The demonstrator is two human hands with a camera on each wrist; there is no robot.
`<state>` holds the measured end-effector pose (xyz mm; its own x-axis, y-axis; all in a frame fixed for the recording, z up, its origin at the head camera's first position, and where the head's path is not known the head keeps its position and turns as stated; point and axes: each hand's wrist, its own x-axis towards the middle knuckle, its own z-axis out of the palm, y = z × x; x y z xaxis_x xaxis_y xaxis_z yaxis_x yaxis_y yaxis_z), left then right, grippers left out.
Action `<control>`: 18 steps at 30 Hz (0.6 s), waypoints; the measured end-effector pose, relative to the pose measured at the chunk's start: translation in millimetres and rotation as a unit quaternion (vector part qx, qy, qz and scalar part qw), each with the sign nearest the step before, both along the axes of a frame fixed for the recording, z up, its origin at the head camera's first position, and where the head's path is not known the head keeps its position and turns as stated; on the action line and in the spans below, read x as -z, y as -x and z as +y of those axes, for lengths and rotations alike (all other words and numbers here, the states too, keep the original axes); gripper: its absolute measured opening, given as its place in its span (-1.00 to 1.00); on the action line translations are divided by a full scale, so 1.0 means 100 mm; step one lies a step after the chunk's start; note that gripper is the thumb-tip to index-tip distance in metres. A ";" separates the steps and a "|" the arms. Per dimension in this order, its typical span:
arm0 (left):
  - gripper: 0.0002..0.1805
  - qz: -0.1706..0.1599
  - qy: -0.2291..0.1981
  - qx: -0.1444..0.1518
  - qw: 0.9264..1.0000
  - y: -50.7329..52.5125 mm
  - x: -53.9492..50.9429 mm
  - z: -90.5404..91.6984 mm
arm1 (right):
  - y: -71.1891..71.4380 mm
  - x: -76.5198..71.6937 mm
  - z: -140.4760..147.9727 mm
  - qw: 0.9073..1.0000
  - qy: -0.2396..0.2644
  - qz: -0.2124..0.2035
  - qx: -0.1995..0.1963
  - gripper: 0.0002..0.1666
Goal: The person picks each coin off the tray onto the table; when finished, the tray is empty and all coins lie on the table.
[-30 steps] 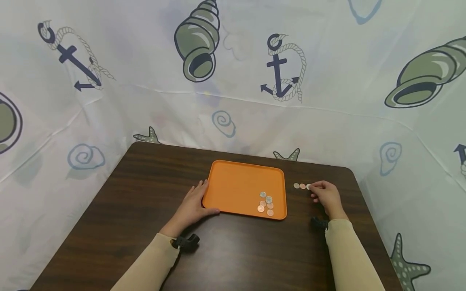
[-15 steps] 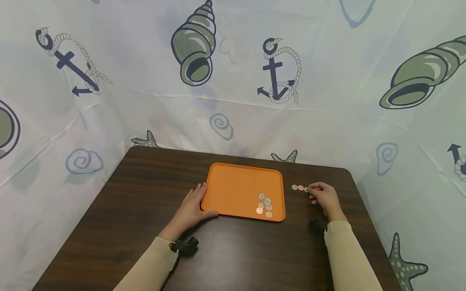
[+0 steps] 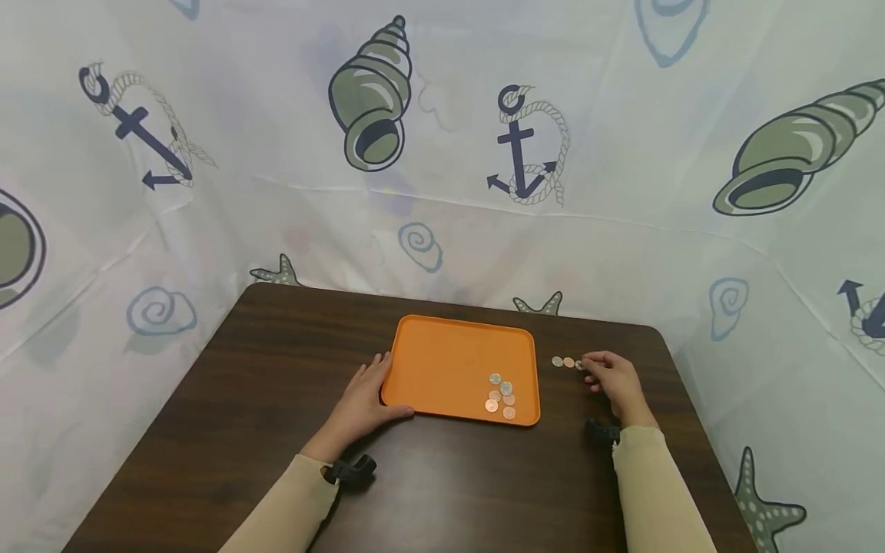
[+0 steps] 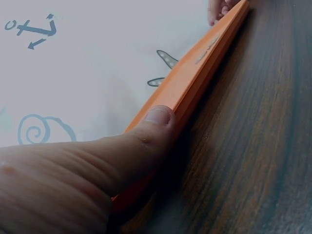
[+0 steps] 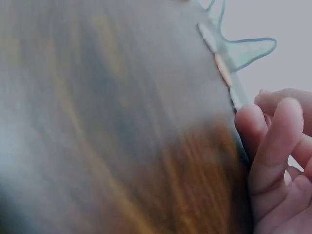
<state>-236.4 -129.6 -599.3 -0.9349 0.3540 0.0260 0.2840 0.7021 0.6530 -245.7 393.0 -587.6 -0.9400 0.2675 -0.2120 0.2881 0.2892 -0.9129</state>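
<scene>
Left hand (image 3: 356,399), left of centre in the frame, is spread at the orange tray (image 3: 429,361), fingers at its left side, thumb along the near rim, not wrapped round anything. Tray's mid-frame with what I count as six coins (image 3: 492,405) bunched toward its lower right. Past its right edge, on the brown table (image 3: 442,484), there's a neat row of three, so I'd call it partway: short line made, six loose ones left. Right hand (image 3: 617,384) is at the row's right end, forearm angling up from lower right, fingers curled, thumb and forefinger nearly together in what looks like a pinch on the third coin (image 5: 234,100). White sea-print cloth (image 3: 276,153) fills the background.
</scene>
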 end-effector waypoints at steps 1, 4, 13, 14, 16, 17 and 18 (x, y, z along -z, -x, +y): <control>0.43 -0.002 -0.001 0.000 1.000 0.02 -0.01 0.00 | 0.01 -0.01 0.00 1.000 0.009 0.000 0.002 -0.50; 0.43 -0.009 0.002 -0.001 1.000 0.03 -0.03 -0.01 | -0.02 -0.03 0.00 0.999 0.044 -0.001 0.007 -0.47; 0.45 -0.009 0.003 0.000 1.000 0.04 0.02 0.00 | -0.19 -0.37 -0.31 0.990 0.100 0.004 -0.102 -0.41; 0.45 -0.009 0.003 0.000 1.000 0.04 0.02 0.00 | -0.20 -0.43 -0.38 0.989 0.082 0.006 -0.123 -0.41; 0.45 -0.010 0.003 -0.002 1.000 0.04 0.02 0.01 | -0.22 -0.53 -0.56 0.985 0.043 0.011 -0.164 -0.45; 0.44 -0.008 0.002 -0.003 1.000 0.04 0.01 0.01 | -0.23 -0.58 -0.64 0.982 0.018 0.012 -0.187 -0.48; 0.44 -0.006 0.001 -0.004 1.000 0.04 0.01 0.01 | -0.23 -0.62 -0.72 0.978 -0.008 0.011 -0.210 -0.52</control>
